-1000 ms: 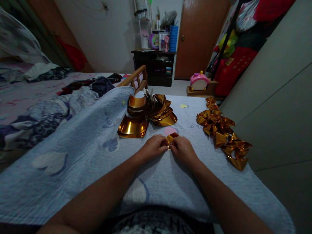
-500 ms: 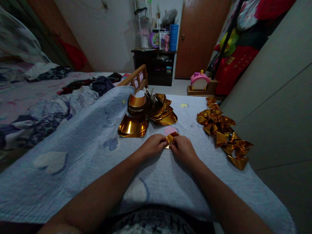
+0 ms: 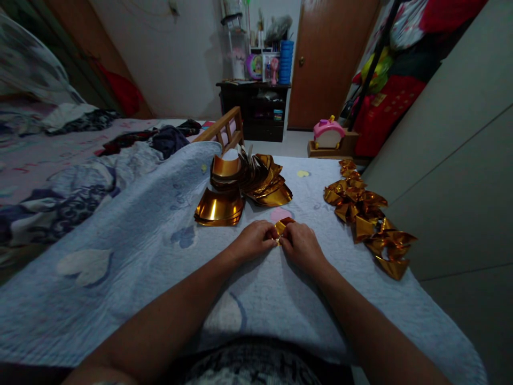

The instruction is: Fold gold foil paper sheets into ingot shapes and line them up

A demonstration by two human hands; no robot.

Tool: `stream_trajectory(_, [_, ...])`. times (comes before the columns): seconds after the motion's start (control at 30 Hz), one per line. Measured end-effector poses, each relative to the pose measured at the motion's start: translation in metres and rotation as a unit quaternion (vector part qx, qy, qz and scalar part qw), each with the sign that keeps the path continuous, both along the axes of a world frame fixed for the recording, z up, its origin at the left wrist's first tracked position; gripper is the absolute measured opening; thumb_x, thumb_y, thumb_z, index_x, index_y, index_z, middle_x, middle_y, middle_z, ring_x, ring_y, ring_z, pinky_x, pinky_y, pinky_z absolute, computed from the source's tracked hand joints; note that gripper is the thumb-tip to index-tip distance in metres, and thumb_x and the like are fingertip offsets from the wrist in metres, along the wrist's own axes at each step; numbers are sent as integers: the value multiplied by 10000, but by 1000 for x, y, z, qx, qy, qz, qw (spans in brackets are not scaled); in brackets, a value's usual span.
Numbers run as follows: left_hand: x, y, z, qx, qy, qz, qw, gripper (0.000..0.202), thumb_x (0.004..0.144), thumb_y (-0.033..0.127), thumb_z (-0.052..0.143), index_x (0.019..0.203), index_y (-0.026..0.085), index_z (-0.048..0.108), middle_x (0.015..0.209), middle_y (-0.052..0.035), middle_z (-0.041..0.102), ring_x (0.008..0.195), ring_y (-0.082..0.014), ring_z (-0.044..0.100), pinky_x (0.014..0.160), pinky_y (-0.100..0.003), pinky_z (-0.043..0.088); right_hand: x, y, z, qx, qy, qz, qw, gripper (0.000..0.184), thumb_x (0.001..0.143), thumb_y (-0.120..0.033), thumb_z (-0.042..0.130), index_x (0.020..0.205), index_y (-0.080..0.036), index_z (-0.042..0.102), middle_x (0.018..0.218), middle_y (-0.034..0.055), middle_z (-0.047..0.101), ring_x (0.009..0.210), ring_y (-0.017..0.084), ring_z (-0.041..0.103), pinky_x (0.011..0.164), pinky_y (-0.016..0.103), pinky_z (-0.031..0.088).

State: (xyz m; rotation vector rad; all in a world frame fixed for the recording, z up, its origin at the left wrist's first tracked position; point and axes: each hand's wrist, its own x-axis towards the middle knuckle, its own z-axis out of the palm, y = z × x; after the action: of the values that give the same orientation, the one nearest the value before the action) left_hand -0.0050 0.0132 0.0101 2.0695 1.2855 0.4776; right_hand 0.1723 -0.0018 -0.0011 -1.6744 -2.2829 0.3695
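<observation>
My left hand (image 3: 253, 240) and my right hand (image 3: 301, 245) meet at the middle of a pale blue quilt (image 3: 132, 251), fingers curled and pinching a small folded piece of gold foil paper (image 3: 280, 226) between them. Most of that piece is hidden by my fingers. Just beyond my hands lies a stack of curved gold foil sheets (image 3: 218, 207), with a larger fanned heap of gold sheets (image 3: 256, 179) behind it. To the right, a row of folded gold foil shapes (image 3: 366, 216) runs along the quilt's edge.
A wooden bed rail (image 3: 224, 128) rises behind the foil heaps. Crumpled bedding and clothes (image 3: 80, 176) cover the bed on the left. A grey wardrobe (image 3: 452, 160) stands close on the right. Farther off are a pink toy (image 3: 327, 132), a dark cabinet (image 3: 256, 109) and a brown door (image 3: 328, 59).
Almost nothing has moved. My hands stay together on the small gold piece, with only slight finger shifts.
</observation>
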Motion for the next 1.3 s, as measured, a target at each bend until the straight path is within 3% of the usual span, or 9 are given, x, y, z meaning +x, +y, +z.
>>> stream_trajectory(0.93, [2,2,-1,10,12,-6,1000,52,806,208,691,808,162,667,785,-11,632,780,-171,570,693,-272,389,-3,-4,5,8,-34,2,999,110,934,-261,590,910,-174,653,975,88,698,892,233,578,744,335,310])
stream_trajectory(1.13, [-1,2,1,16,10,-34,999,20,796,164,678,807,171,663,774,1,623,767,-159,559,683,-265,382,-3,-7,5,20,-56,-7,998,164,942,-332,602,1000,-184,644,1038,96,673,932,249,559,760,343,312])
stream_trajectory(1.3, [-2,2,2,16,1,-43,999,29,792,170,681,818,167,669,768,2,620,755,-155,555,679,-266,377,2,-9,4,27,-72,-31,997,337,935,-458,615,1173,-219,621,1085,109,638,994,288,540,784,357,320])
